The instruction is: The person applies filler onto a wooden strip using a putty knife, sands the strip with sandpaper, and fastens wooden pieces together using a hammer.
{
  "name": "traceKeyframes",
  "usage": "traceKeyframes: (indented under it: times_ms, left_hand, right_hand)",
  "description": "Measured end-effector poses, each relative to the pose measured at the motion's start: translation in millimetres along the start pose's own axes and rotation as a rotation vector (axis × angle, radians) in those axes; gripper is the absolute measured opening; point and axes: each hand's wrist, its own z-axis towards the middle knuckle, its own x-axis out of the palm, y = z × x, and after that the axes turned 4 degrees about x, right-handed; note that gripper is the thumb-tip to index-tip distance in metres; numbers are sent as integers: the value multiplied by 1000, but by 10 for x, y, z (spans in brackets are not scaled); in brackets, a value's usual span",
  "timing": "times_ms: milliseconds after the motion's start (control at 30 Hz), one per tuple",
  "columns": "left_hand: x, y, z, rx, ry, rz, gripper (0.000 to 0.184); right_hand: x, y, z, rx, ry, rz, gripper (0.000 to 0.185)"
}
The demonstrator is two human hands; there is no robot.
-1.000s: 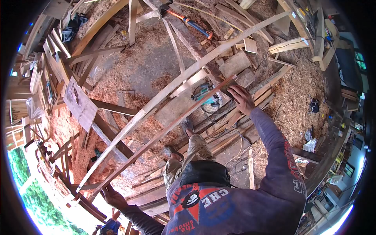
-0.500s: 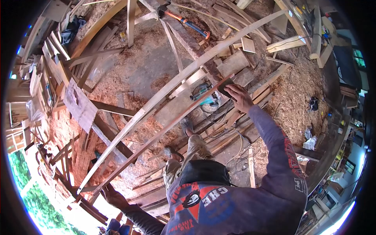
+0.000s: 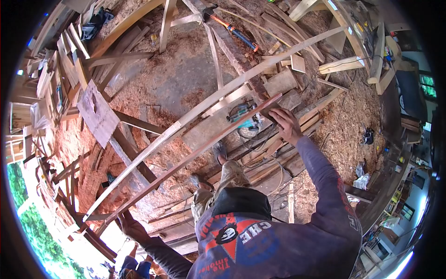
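Observation:
A long, narrow reddish-brown wooden strip (image 3: 200, 151) runs diagonally across the view. Near its upper right end, my right hand (image 3: 285, 124) has its fingers closed over a dark flat block (image 3: 265, 110), which looks like a sanding block and rests against the strip. My left hand (image 3: 131, 228) is at the strip's lower left end, with the fingers around it and partly hidden in shadow. Just beyond lies a longer, paler curved beam (image 3: 223, 90), roughly alongside the strip.
A teal power tool (image 3: 248, 118) with a cord sits under the strip. A hammer (image 3: 237, 32) with an orange and blue handle lies on a dark beam. Shavings (image 3: 348, 125) cover the floor among planks. A plywood piece (image 3: 97, 111) stands left; someone's blue clothing (image 3: 130, 265) shows lower left.
The whole view has shifted slightly. My right hand with the block sits a little lower beside the strip's upper end. My left hand stays at the lower end.

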Motion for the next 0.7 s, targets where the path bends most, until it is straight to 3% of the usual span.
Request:
traceKeyframes:
  times_ms: [100,700]
  left_hand:
    - [92,-46,33,1,19,-27,27]
    - [118,-71,26,40,24,8,31]
  right_hand:
    - [10,166,50,-74,-47,2,59]
    - [292,320,-169,48,63,4,55]
